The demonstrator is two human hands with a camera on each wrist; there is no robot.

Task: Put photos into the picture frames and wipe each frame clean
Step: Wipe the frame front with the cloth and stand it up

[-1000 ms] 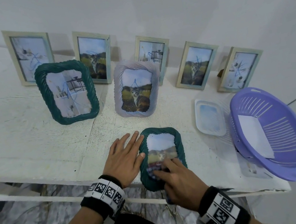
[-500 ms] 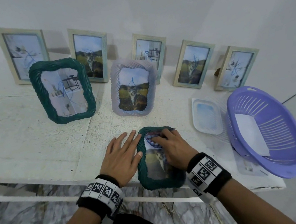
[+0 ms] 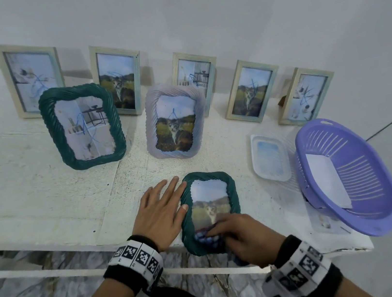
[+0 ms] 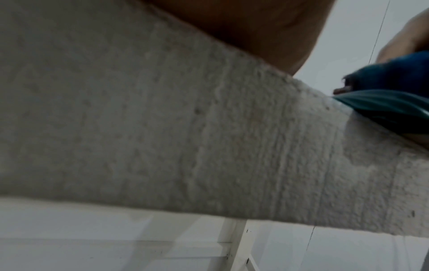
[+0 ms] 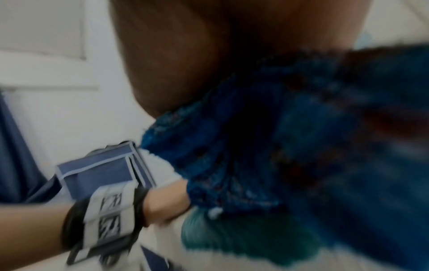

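A small green frame [image 3: 209,212] with a cat photo [image 3: 209,204] in it lies flat at the near edge of the worktop [image 3: 32,203], at about 6 o'clock in the head view. The right hand [image 3: 244,237] presses a blue cloth [image 3: 208,239] onto the lower part of its glass; the fingers [image 3: 223,225] are curled over the cloth, which bunches under the palm in the blurred right wrist view. The left hand [image 3: 160,216] lies flat and relaxed on the worktop just at 9 o'clock of the frame, its thumb and forefinger touching the frame's rim, apparently steadying it

Seven more frames stand upright behind, all already holding photos: a larger green frame [image 3: 82,127] at 10 o'clock, a lilac frame [image 3: 175,121] at 12 o'clock, and five pale wooden frames [image 3: 117,80] in a row along the wall from 10 to 2 o'clock. Blue scribble marks show on the glass of most of them, so they appear not yet wiped. The loading part of the task therefore looks largely done, while wiping seems to be at its first frame, with the standing ones left

At 3 o'clock sit a clear plastic tray [image 3: 270,158] and a purple basket [image 3: 349,176] with a white sheet [image 3: 328,179] in it; whether that sheet is a photo cannot be told
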